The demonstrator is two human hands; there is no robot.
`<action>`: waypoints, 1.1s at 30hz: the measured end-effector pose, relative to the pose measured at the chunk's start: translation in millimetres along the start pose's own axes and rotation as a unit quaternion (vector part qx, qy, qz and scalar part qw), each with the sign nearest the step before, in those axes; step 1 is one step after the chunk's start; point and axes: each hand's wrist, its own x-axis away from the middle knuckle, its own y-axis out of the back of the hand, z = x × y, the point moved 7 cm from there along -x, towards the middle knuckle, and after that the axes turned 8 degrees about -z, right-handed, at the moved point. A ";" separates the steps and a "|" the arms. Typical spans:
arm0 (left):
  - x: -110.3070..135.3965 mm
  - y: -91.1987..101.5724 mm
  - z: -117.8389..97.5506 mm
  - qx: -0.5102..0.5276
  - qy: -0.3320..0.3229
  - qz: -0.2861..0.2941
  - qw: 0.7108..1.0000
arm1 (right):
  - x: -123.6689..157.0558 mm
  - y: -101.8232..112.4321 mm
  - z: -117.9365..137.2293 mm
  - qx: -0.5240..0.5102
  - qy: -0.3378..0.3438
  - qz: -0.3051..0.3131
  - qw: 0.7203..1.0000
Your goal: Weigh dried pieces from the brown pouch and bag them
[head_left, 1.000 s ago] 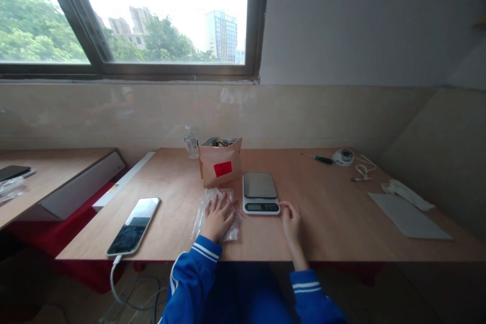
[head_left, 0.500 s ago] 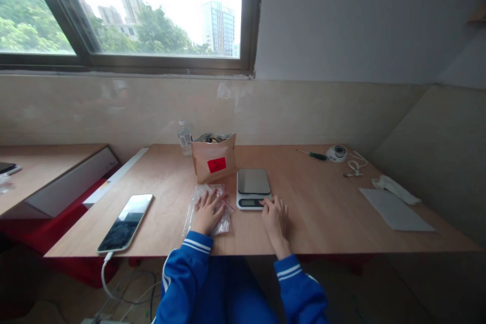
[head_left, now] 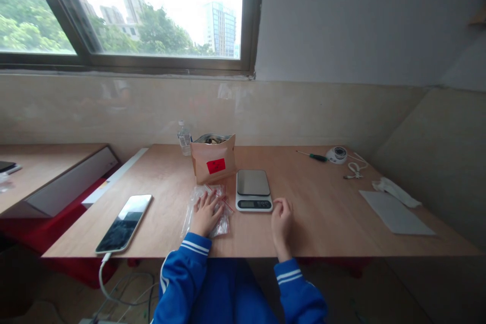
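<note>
Left grip (head_left: 207,213) on bags (head_left: 224,225) — table (head_left: 322,207), window (head_left: 131,15) beyond

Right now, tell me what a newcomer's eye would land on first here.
Probably the tan pouch with its red label, standing open-topped behind the clear plastic bags that the left grip rests on. Next, likely the bright window at the upper left, and the white scale to the right of the pouch, with the right grip by its near right corner.

Smooth metal scale plate (head_left: 253,182); glossy clear plastic bags (head_left: 224,227); matt paper-like pouch (head_left: 203,157); smooth wooden tabletop (head_left: 322,202).
</note>
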 end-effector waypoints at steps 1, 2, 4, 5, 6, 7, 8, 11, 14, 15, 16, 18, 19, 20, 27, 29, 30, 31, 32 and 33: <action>0.3 0.5 -0.5 -0.001 -0.002 -0.002 1.000 | -1.2 3.0 -9.5 -0.024 -0.048 -0.019 0.998; 0.6 1.3 -1.3 -0.003 -0.003 -0.004 1.000 | -1.9 5.5 -18.0 -0.043 -0.091 -0.037 0.994; 1.2 3.3 -3.2 -0.007 -0.006 -0.007 1.000 | -2.5 7.9 -28.8 -0.065 -0.140 -0.057 0.986; 1.4 4.1 -4.0 -0.008 -0.006 -0.007 1.000 | -2.9 8.0 -30.9 -0.072 -0.147 -0.059 0.985; 1.6 4.5 -4.7 -0.009 -0.007 -0.006 1.000 | -3.3 7.6 -31.6 -0.076 -0.149 -0.058 0.984; 1.8 4.8 -5.2 -0.011 -0.006 -0.004 1.000 | -3.6 7.1 -31.6 -0.078 -0.149 -0.055 0.984; 2.1 5.4 -5.5 -0.013 -0.006 -0.004 1.000 | -3.7 6.5 -31.3 -0.078 -0.150 -0.053 0.984; 3.1 13.1 -9.1 -0.010 -0.012 -0.024 1.000 | -3.6 5.6 -29.8 -0.074 -0.152 -0.049 0.984; 3.0 44.1 -23.7 0.067 -0.042 -0.103 0.992 | -3.2 3.9 -28.1 -0.074 -0.150 -0.032 0.985; 2.2 61.7 -30.4 0.109 -0.054 -0.144 0.982 | -3.1 3.6 -27.8 -0.074 -0.150 -0.027 0.986; 0.6 83.4 -35.2 0.142 -0.052 -0.201 0.968 | -2.9 3.4 -27.6 -0.074 -0.149 -0.023 0.986; -5.7 130.7 -45.7 0.177 -0.056 -0.313 0.931 | -2.7 3.4 -27.0 -0.076 -0.147 -0.017 0.986; -11.2 153.8 -51.3 0.185 -0.063 -0.361 0.912 | -2.7 3.4 -26.5 -0.077 -0.144 -0.016 0.986; -19.1 174.7 -56.6 0.186 -0.070 -0.399 0.895 | -2.8 3.2 -26.1 -0.078 -0.142 -0.014 0.987; -113.0 200.5 -77.2 0.045 -0.088 -0.242 0.965 | -2.9 5.2 -29.6 -0.076 -0.151 -0.048 0.984; -127.1 183.6 -74.6 -0.009 -0.071 -0.158 0.985 | -3.3 5.8 -29.0 -0.081 -0.145 -0.058 0.984; -131.4 177.1 -72.7 -0.034 -0.063 -0.131 0.989 | -3.5 5.9 -28.3 -0.083 -0.142 -0.060 0.985; -134.7 172.3 -71.3 -0.052 -0.059 -0.113 0.991 | -3.6 5.8 -27.6 -0.083 -0.141 -0.060 0.985; -137.6 169.1 -70.4 -0.061 -0.059 -0.098 0.992 | -3.6 5.7 -26.9 -0.082 -0.140 -0.059 0.985; -140.2 168.0 -70.7 -0.055 -0.065 -0.093 0.992 | -3.6 5.7 -26.2 -0.080 -0.141 -0.056 0.985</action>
